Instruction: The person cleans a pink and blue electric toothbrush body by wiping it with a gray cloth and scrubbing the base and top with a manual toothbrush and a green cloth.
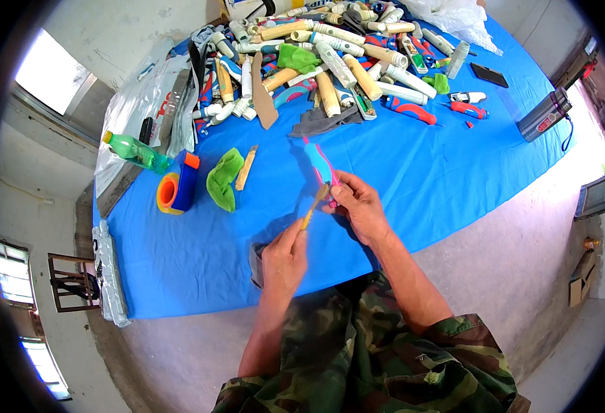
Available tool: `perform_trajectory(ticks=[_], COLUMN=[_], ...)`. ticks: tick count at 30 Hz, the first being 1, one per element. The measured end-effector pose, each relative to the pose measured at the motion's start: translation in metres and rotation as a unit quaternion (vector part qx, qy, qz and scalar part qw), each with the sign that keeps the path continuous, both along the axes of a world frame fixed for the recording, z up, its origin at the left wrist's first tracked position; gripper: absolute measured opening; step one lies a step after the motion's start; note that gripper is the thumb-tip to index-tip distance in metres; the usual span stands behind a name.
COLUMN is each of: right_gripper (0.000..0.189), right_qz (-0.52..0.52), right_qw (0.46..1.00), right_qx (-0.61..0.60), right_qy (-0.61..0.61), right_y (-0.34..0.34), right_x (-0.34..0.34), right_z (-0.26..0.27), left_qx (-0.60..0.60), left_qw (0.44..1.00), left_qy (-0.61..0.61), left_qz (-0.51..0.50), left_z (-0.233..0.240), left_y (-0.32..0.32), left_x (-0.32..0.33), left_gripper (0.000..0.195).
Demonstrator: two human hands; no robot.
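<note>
My right hand (358, 206) grips a pink and light-blue handheld device (320, 164), its thin pink tip pointing away from me. In my left hand (285, 254) is a small brush (313, 208) with a yellow handle, its head at the lower part of the device. A grey cloth (256, 264) lies by my left hand near the table edge. Left of the device are a yellowish cutter knife (246, 168) and a crumpled green cloth (222, 180). A tape dispenser (187, 180) in blue, orange and yellow stands further left.
A large heap of cream, white and red-blue handheld devices (339, 38) covers the far side of the blue-clothed table (416, 155). At the right are a dark phone (489, 75) and a metal flask (544, 114). A green plastic bottle (136, 152) lies at the left.
</note>
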State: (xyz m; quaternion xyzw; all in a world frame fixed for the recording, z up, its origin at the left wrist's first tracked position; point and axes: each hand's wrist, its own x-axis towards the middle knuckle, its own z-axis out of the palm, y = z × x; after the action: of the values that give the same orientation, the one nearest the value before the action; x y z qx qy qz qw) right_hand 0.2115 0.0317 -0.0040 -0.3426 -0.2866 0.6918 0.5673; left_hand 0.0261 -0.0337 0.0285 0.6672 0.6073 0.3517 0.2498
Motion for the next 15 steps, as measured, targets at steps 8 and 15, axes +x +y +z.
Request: perform_trajectory(ticks=[8, 15], right_gripper=[0.036, 0.033], right_qz=[0.003, 0.01], right_qw=[0.999, 0.998], right_qx=[-0.032, -0.053], right_qy=[0.002, 0.031], right_y=[0.0, 0.002], right_x=[0.004, 0.005], right_z=[0.005, 0.004], left_qx=[0.016, 0.074], left_qw=[1.0, 0.996], left_qy=[0.009, 0.042], left_qz=[-0.012, -0.026], left_z=[-0.003, -0.011], left_y=[-0.001, 0.0], left_x=[0.002, 0.002], left_gripper=[0.024, 0.026])
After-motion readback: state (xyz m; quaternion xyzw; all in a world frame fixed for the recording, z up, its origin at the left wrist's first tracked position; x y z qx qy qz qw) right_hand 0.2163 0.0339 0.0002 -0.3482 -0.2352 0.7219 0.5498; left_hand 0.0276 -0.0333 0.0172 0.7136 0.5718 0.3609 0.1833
